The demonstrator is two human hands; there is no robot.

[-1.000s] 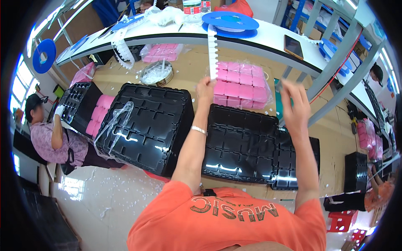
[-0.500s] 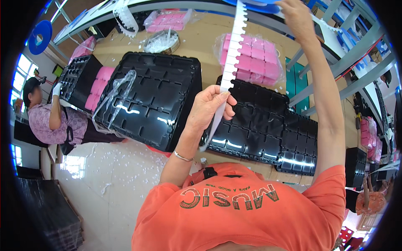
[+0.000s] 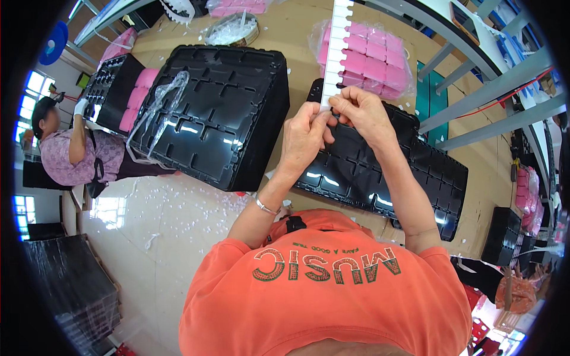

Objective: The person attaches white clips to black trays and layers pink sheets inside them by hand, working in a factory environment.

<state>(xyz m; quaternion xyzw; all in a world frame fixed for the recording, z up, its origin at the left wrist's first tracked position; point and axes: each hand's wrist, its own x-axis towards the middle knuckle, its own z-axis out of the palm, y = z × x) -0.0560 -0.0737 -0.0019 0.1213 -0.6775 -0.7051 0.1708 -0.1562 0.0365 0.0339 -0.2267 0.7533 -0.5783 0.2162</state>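
Note:
A white strip with a notched edge [image 3: 336, 47] runs down from the top of the view to my hands. My left hand [image 3: 304, 135] pinches its lower end between thumb and fingers. Close beside it, my right hand [image 3: 363, 113] has its thumb and forefinger closed on the strip's edge, just above the left thumb. Below both hands lie black plastic trays [image 3: 347, 178] with moulded compartments. Behind the strip sits a clear bag of pink blocks [image 3: 374, 59].
A tall stack of black trays [image 3: 214, 118] stands to the left, loose clear plastic on top. Beyond it a person [image 3: 80, 139] handles other trays. A round tub of white scraps [image 3: 233, 29] is at the back. Grey metal legs [image 3: 493, 92] rise at the right.
My right hand has come down from the blue reel at the top to the strip beside my left hand. The strip's loose tail below my left hand no longer shows. The view has shifted slightly.

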